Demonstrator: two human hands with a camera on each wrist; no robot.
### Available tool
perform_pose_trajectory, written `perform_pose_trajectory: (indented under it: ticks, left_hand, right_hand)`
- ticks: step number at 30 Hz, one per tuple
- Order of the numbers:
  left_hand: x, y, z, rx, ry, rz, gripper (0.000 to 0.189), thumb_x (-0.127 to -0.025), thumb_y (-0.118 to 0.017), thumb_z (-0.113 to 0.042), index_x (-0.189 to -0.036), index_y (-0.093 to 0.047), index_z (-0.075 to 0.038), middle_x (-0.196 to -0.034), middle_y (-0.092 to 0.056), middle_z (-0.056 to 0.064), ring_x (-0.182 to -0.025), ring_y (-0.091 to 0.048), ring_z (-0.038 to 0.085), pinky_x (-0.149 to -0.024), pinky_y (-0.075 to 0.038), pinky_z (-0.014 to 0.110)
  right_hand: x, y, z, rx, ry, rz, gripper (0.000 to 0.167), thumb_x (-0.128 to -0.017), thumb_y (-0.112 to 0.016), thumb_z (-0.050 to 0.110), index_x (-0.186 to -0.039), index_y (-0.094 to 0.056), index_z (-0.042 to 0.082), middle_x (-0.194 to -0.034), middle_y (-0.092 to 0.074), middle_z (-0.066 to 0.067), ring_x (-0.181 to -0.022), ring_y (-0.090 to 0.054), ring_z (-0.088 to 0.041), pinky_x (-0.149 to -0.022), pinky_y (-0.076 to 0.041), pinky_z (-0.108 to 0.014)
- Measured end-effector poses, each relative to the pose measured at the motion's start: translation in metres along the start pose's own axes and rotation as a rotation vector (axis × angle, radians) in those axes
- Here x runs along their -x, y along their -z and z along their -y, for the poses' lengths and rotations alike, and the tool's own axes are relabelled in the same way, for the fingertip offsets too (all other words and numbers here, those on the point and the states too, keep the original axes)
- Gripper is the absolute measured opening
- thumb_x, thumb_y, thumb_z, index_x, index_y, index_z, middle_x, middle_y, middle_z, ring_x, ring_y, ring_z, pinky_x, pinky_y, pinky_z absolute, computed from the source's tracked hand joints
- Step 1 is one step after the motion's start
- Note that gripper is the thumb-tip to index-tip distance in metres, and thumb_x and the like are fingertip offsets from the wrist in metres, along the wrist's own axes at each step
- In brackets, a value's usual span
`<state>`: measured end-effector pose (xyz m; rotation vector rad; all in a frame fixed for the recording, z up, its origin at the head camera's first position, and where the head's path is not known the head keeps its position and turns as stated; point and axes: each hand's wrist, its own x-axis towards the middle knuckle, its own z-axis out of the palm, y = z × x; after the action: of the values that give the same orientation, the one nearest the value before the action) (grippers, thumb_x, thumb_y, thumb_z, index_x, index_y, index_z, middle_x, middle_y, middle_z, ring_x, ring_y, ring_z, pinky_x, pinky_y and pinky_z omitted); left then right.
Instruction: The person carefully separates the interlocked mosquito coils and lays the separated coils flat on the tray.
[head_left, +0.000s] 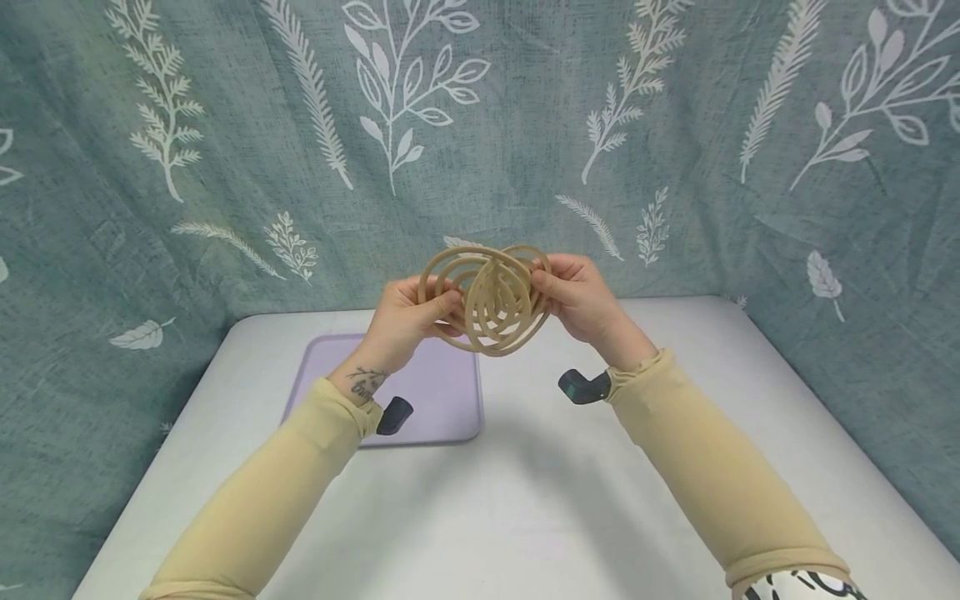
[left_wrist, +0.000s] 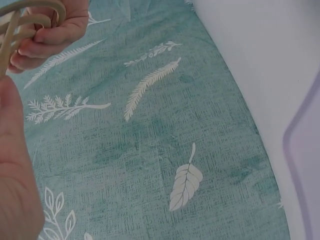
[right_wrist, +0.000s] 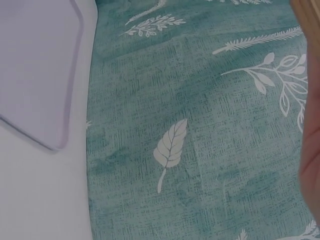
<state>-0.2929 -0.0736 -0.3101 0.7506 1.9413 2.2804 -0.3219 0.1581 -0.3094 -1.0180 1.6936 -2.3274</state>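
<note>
A tan rattan-like piece of nested loops [head_left: 491, 283], perhaps a trivet, is held up over the far part of the table in the head view. My left hand [head_left: 408, 321] grips its left side, thumb in front. At the opposite edge, my right hand [head_left: 581, 300] pinches the outer loops between thumb and fingers. The loops overlap in the middle and make an openwork shape. Part of the loops [left_wrist: 32, 20] also shows at the upper left corner of the left wrist view. Most of the piece lies outside the right wrist view.
Below and left of the hands, a flat lilac tray [head_left: 442, 417] lies on the white table [head_left: 525, 517]. A green curtain [head_left: 510, 125] with white leaf prints hangs behind the table and along both sides. Dark wrist cameras [head_left: 585, 387] stick out from the sleeve cuffs.
</note>
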Motion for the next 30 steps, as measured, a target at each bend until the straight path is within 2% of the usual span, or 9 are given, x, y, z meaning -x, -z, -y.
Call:
perform_pose_trajectory:
  ticks: [6,11,16,20,25,30]
  left_hand:
    - [0.0,0.0,0.002,0.034,0.048,-0.062,0.012,-0.091,-0.056,-0.003,-0.085,-0.064,-0.01,-0.07,-0.069,-0.001,-0.064,-0.067,0.011,-0.059,-0.057,0.025]
    - [0.0,0.002,-0.001,0.003,0.088,-0.091,0.009,-0.092,-0.055,-0.005,-0.087,-0.062,-0.007,-0.07,-0.068,-0.001,-0.062,-0.066,0.011,-0.058,-0.056,0.024]
    - [-0.001,0.007,-0.004,-0.056,0.116,-0.06,0.008,-0.092,-0.055,-0.006,-0.092,-0.059,0.001,-0.069,-0.068,0.0,-0.062,-0.067,0.012,-0.06,-0.058,0.03]
    - [-0.002,0.009,-0.005,-0.085,0.13,-0.032,0.012,-0.092,-0.055,-0.005,-0.096,-0.057,0.007,-0.07,-0.068,0.001,-0.063,-0.068,0.014,-0.061,-0.058,0.033]
    - [-0.002,0.011,-0.007,-0.148,0.145,-0.022,0.019,-0.092,-0.056,-0.006,-0.101,-0.057,0.01,-0.074,-0.069,0.001,-0.066,-0.069,0.015,-0.06,-0.058,0.031]
    - [-0.003,0.012,-0.011,-0.223,0.169,-0.027,0.022,-0.091,-0.058,-0.008,-0.105,-0.06,0.009,-0.08,-0.069,0.004,-0.067,-0.069,0.016,-0.061,-0.058,0.033]
  right_hand:
    - [0.0,-0.003,0.002,0.011,-0.069,-0.072,0.008,-0.084,-0.066,0.02,-0.082,-0.07,0.014,-0.074,-0.07,0.001,-0.066,-0.067,-0.009,-0.059,-0.055,-0.022]
    - [0.0,0.002,0.005,0.088,-0.154,-0.023,0.007,-0.086,-0.064,0.011,-0.082,-0.069,0.011,-0.072,-0.07,-0.002,-0.062,-0.067,-0.012,-0.058,-0.057,-0.026]
    - [0.0,0.005,0.009,0.198,-0.18,0.001,0.012,-0.089,-0.06,0.006,-0.08,-0.068,0.01,-0.066,-0.068,-0.004,-0.057,-0.066,-0.013,-0.054,-0.056,-0.027]
    - [0.0,0.004,0.011,0.232,-0.196,0.0,0.012,-0.088,-0.06,0.005,-0.079,-0.067,0.009,-0.064,-0.068,-0.004,-0.057,-0.066,-0.014,-0.054,-0.056,-0.028]
    - [-0.001,0.004,0.015,0.289,-0.207,0.012,0.011,-0.088,-0.06,0.005,-0.079,-0.066,0.008,-0.065,-0.068,-0.004,-0.058,-0.067,-0.014,-0.055,-0.057,-0.028]
    - [-0.003,0.005,0.019,0.361,-0.241,0.024,0.012,-0.09,-0.058,0.004,-0.08,-0.064,0.007,-0.066,-0.068,-0.002,-0.06,-0.067,-0.015,-0.055,-0.056,-0.028]
